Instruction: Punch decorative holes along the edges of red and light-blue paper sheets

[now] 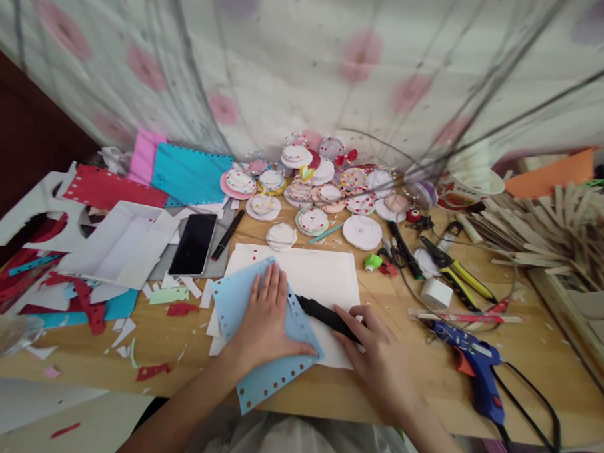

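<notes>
My left hand (270, 321) lies flat with fingers stretched out on a light blue sheet of paper (235, 303). Small flower- or star-shaped holes run along the sheet's edges. My right hand (374, 347) is closed around a long black tool, which looks like a utility knife (330, 317). Its narrow end points left and meets the blue sheet's right edge; the very tip is hard to make out. Under the blue sheet are white paper sheets (329, 272), resting on the wooden table (384, 403).
Layered round paper pieces (312, 219) crowd the back. To the left are a phone (193, 244), a white box (122, 241) and paper scraps. A blue glue gun (481, 372), pliers (459, 273), scissors (393, 249) and wooden sticks (557, 235) are on the right.
</notes>
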`<state>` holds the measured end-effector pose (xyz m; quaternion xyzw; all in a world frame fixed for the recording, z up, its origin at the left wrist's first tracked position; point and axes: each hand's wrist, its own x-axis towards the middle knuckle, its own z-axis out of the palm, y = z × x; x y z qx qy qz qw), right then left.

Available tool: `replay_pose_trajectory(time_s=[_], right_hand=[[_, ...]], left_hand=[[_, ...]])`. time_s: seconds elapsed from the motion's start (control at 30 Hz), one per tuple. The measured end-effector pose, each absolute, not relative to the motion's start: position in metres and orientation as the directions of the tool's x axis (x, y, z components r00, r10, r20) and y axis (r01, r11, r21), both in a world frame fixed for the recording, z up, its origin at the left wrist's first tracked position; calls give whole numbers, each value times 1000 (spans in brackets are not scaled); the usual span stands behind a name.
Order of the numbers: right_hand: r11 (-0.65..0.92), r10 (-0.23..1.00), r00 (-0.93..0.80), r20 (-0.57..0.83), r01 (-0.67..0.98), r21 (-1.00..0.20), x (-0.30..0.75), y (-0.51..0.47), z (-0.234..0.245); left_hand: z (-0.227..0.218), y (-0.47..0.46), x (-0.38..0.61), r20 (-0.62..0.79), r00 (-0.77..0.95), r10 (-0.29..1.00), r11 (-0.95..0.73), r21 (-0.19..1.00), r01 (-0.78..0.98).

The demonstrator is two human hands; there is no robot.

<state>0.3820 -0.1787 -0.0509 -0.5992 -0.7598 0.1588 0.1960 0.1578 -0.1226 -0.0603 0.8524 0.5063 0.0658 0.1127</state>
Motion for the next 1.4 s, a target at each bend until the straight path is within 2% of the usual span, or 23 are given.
replay_pose_trajectory(time_s=[0.43,1.07,1.3,1.4], right_hand=[[232,972,-190,136,854,-466,370,-158,-64],[283,951,-207,229,881,-380,341,-106,-62],[288,949,-190,253,847,-447,339,-104,-62],[268,950,-126,285,795,-544,353,-118,-64]], left_hand=[[-60,-123,159,-2,480,877,-467,228,854],[-59,-123,160,-12,462,887,-447,233,863],[-60,-123,158,15,462,887,-450,256,855],[-62,-124,157,33,464,885,-455,273,848]])
